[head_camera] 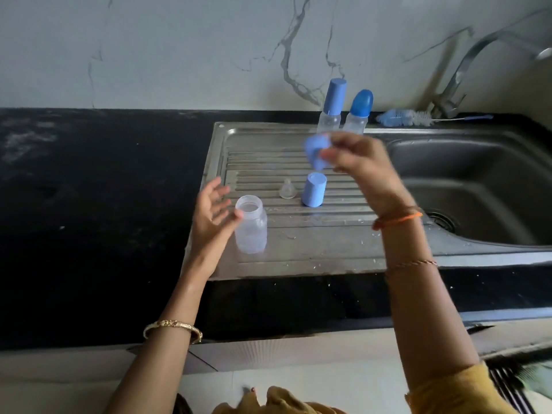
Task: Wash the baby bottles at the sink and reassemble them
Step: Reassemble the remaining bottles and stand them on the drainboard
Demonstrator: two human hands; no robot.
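Probably light, stiff and wet-slick: open bottle (250,228) upright on near-left drainboard (328,252), best taken round its body; left hand (213,209) spread beside it, right hand (355,159) pinching blue collar (317,150).

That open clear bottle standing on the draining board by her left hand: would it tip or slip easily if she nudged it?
Probably yes. The open clear bottle looks empty and thin-walled, so it is likely light. It stands upright on the ridged draining board, which seems wet, so it may slide. The left hand is open beside it with a fingertip near its rim; a push that high would likelier tip it.
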